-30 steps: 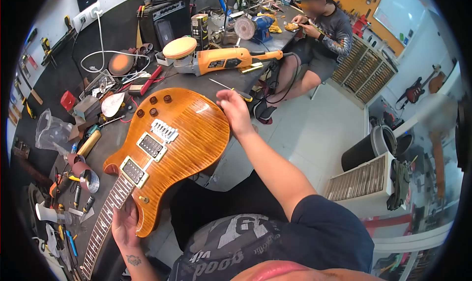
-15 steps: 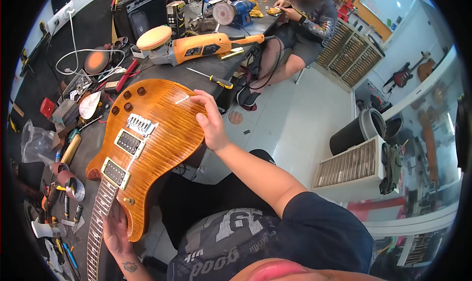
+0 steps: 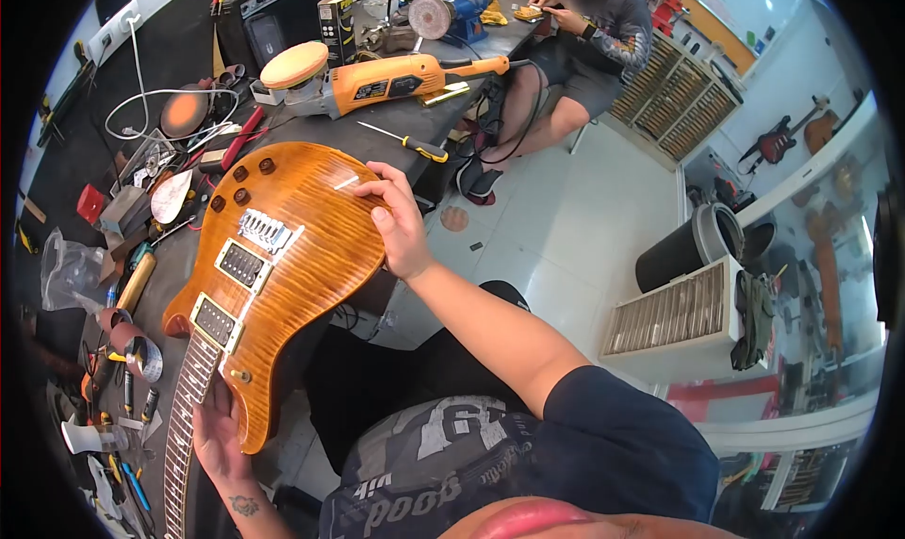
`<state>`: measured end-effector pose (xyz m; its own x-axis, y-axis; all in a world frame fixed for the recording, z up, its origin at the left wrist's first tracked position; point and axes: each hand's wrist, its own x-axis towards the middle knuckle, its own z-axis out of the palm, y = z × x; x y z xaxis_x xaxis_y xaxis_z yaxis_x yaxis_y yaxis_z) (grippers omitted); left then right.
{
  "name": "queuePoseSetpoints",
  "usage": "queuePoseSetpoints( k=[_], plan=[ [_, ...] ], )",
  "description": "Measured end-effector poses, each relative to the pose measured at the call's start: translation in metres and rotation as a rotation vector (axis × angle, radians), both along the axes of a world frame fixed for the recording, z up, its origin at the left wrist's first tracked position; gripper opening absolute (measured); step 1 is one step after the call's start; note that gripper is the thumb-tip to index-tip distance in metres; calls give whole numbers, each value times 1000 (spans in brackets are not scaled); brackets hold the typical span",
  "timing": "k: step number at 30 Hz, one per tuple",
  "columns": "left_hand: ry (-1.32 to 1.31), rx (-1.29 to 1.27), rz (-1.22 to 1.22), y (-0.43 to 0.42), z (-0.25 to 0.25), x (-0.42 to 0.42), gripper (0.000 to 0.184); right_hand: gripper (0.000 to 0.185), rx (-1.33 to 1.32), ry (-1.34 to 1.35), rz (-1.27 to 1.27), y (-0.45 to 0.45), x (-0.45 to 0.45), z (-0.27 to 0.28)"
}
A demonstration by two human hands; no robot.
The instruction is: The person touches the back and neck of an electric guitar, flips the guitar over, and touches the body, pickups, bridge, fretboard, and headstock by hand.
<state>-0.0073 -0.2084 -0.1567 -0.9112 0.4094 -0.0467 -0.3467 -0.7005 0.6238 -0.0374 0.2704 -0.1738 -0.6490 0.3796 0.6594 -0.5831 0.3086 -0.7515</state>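
Note:
An electric guitar [image 3: 306,247] with an amber flame-top body lies tilted across the front of me, its fretted neck pointing down to the lower left. My right hand [image 3: 400,220] grips the rounded edge of the body, fingers over the top. Near the neck joint, my left hand [image 3: 221,433] is wrapped round the neck from beneath, and part of its fingers is hidden. On the guitar top are a metal bridge [image 3: 266,231], two cream-framed pickups [image 3: 243,265] and several dark knobs [image 3: 241,196].
Behind the guitar, an orange polisher [image 3: 386,79] with a foam pad lies on the dark bench beside a screwdriver [image 3: 405,142]. Sandpaper rolls [image 3: 132,339] and several tools crowd the left. A seated person [image 3: 603,44] works at the far end. A bin [image 3: 688,247] stands at right.
The guitar and both my hands have shifted slightly to the left and up in view. My grip on it looks the same.

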Motion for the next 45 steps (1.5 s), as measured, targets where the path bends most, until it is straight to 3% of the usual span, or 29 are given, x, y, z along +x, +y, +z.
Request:
queuePoseSetpoints(
  k=[22,29,45],
  plan=[
    [-22,-22,39,3,4,3,62,58,1,-22,-13,-3,1,-7],
    [42,-98,24,-5,-3,8,75,57,19,-3,9,3,-4,-6],
    [-24,-60,10,4,6,8,67,56,80,-6,-29,6,-6,-3]
  ],
)
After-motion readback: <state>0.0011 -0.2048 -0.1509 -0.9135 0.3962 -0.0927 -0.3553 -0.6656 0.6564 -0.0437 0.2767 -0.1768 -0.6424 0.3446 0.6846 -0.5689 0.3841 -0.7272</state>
